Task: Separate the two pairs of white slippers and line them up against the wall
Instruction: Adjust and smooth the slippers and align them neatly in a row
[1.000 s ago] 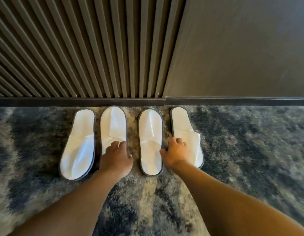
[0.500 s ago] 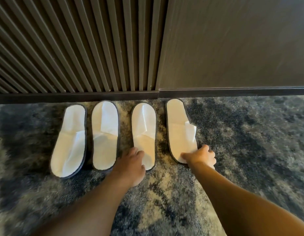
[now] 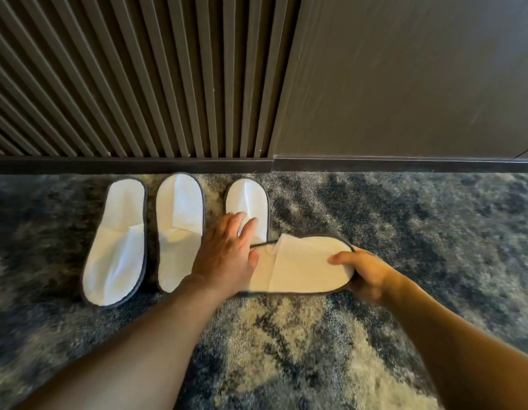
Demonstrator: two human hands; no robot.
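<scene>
Three white slippers with dark edging lie on the carpet, heels toward the wall: the leftmost slipper [image 3: 116, 241], the second slipper [image 3: 178, 229] and the third slipper [image 3: 248, 202]. A fourth slipper [image 3: 304, 264] is lifted and turned sideways, lying across the front of the third one. My right hand [image 3: 364, 272] grips its toe end, thumb on top. My left hand [image 3: 227, 251] rests flat with fingers spread over the third slipper's front and the heel end of the fourth slipper, hiding both.
A dark slatted wall panel [image 3: 132, 78] and a smooth dark panel [image 3: 404, 78] stand behind the slippers, with a dark baseboard [image 3: 375, 165] along the floor. Mottled blue-grey carpet [image 3: 404, 232] spreads to the right and toward me.
My right hand has picked up the rightmost slipper from its place by the wall and swung it sideways toward me. My left hand has moved up onto the third slipper.
</scene>
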